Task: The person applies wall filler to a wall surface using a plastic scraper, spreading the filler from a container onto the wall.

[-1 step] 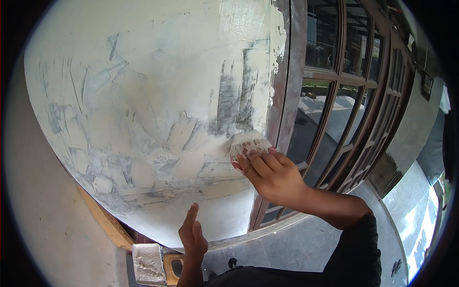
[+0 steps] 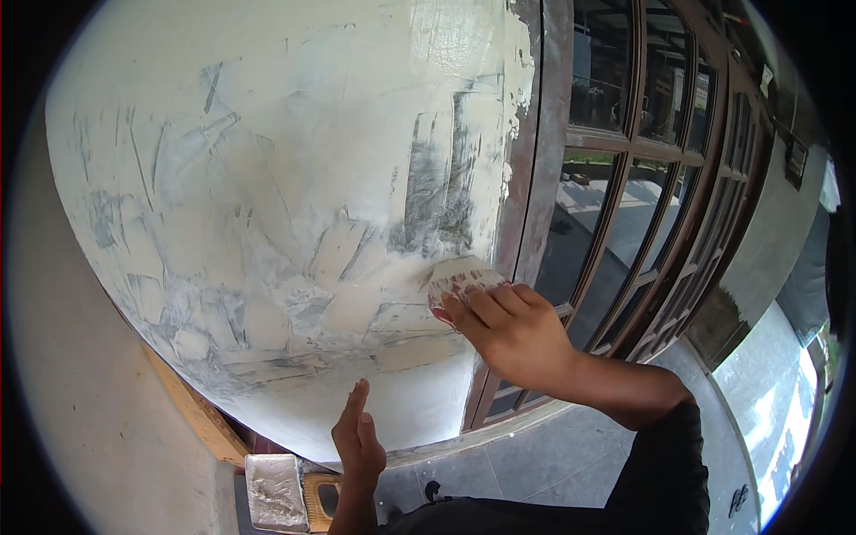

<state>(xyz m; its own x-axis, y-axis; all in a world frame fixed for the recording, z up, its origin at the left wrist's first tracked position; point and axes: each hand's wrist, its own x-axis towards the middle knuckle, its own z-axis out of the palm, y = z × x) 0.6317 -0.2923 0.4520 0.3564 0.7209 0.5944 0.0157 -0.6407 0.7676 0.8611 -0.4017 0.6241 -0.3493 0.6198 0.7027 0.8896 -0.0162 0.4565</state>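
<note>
My right hand (image 2: 520, 332) grips a putty-smeared scraper (image 2: 462, 272) with red at its edges. Its broad blade lies against the wall (image 2: 294, 178), close to the wooden frame on the right. Patchy cream filler coats the wall, and dark grey streaks (image 2: 432, 192) show through just above the blade. Below and to the left, my left hand (image 2: 359, 437) is raised in front of the wall's lower part. Its fingers are stretched out and hold nothing.
A square tub of whitish putty (image 2: 276, 490) stands at the lower left beside a yellowish stool (image 2: 319, 495). Brown-framed glass windows (image 2: 615, 214) line the right. A wooden board (image 2: 192, 401) leans by the left wall; grey floor tiles (image 2: 526, 455) lie below.
The scraper and my right hand have slid slightly down the wall. My left hand has hardly moved.
</note>
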